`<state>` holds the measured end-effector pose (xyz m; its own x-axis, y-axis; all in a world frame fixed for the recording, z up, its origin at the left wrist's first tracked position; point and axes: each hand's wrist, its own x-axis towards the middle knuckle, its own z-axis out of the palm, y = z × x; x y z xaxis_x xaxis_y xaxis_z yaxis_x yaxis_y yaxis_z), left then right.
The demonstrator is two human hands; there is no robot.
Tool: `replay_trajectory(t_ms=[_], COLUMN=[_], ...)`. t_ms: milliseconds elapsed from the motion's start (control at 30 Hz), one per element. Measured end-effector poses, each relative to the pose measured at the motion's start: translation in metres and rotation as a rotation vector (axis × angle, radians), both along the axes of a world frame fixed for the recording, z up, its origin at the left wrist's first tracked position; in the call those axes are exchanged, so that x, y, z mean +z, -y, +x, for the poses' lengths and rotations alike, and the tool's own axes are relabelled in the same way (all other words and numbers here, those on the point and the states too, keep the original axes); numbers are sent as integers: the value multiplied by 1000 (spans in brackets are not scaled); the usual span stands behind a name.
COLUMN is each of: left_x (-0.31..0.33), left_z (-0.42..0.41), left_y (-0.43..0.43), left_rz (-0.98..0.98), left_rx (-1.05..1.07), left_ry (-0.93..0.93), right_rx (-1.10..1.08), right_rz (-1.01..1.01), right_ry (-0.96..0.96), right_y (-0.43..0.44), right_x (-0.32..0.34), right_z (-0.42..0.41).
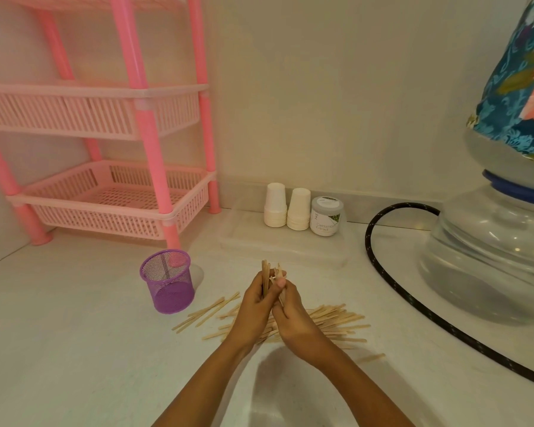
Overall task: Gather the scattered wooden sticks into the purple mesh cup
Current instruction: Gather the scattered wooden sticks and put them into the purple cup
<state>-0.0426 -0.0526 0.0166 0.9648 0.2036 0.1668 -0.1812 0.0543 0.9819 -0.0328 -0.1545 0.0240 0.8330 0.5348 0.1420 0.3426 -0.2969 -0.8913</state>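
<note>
A pale white surface (74, 349) is seen running back to a cream wall, with a pink rack (114, 204) stood in the left corner. At the centre, a small bundle of sticks (265, 269) is held upright between both hands: the left hand (255, 303) is curled round it from the left, and the right hand (292, 315) is closed against it from the right, thumb pressed near the top, as if the ends were being squared up. Beneath and around the wrists, many scattered sticks (336, 322) are left lying flat in a loose fan, most to the right, a few to the left, and 1 set apart near the right forearm. The purple mesh cup (168, 280) is stood upright just left of the pile, apart from the hands; no sticks can be made out inside it. The task is therefore judged to be at an early stage: 1 handful is gathered but not yet dropped in, and most of the pile remains to be collected. Further back, 2 stacks of paper cups (275, 208) and a jar (326, 215) are lined along the wall, with a black hose (383, 266) curved to the right.
</note>
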Motion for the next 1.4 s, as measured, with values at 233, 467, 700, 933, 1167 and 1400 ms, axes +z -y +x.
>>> replay_trajectory(t_ms=[233, 467, 700, 933, 1167, 1400], left_x=[1, 8, 11, 12, 17, 17], left_z=[0, -3, 0, 3, 9, 2], left_y=[3, 19, 24, 23, 13, -3], left_rz=[-33, -169, -324, -358, -515, -105], left_rx=[18, 31, 36, 98, 219, 258], left_ry=[-45, -85, -136, -108, -67, 72], right_rx=[-77, -380, -433, -351, -330, -406], right_rz=[77, -19, 70, -17, 157, 150], right_ry=[139, 267, 267, 379, 361, 419], right_y=[2, -12, -14, -1, 1, 21], right_x=[-4, -9, -3, 5, 12, 6], right_z=[-4, -8, -7, -12, -11, -4])
